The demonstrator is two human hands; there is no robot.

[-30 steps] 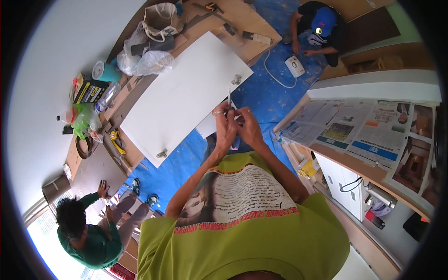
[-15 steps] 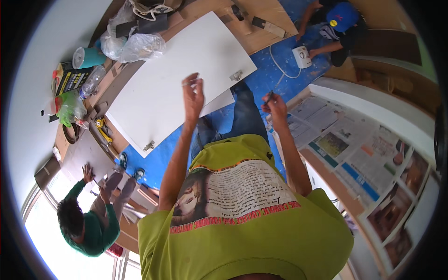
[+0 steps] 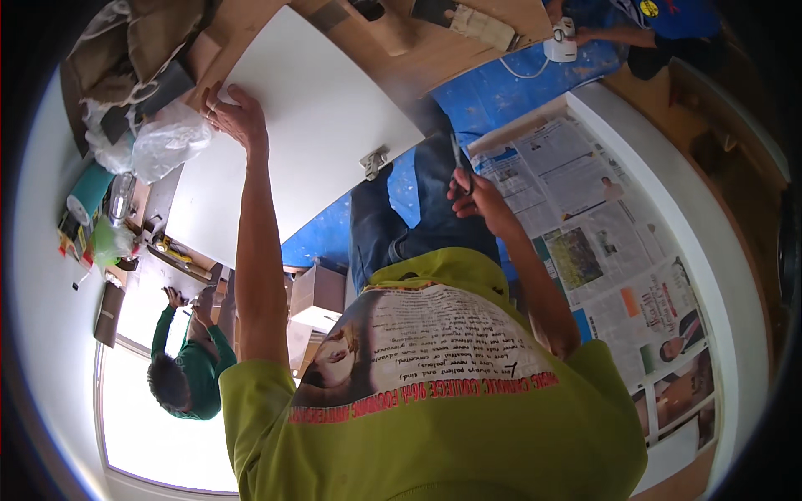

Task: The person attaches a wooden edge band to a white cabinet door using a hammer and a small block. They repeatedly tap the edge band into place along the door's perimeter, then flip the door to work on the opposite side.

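A large white cabinet door panel point(image 3: 322, 117) lies in front of me, with a metal hinge point(image 3: 373, 163) fixed near its right corner. My left hand point(image 3: 236, 117) reaches to the panel's far left edge, its fingers loosely spread and a ring on one of them. Beyond the panel's near right corner, my right hand point(image 3: 476, 196) is closed around a slim dark hand tool point(image 3: 457, 154) with a narrow shaft pointing away from me. The tool's exact kind is not clear. My right hand is apart from the panel.
Plastic bags point(image 3: 171, 142) and a teal container point(image 3: 89, 192) crowd the left side. A person in green point(image 3: 196, 376) works at lower left. At upper right another person's hand touches a white device point(image 3: 561, 43). Newspaper point(image 3: 576, 184) covers the surface at right; blue sheeting point(image 3: 522, 83) lies beyond.
My left hand has moved left and away from me to the panel's far edge. My right hand still holds the tool, now pointing away. The whole view has shifted.
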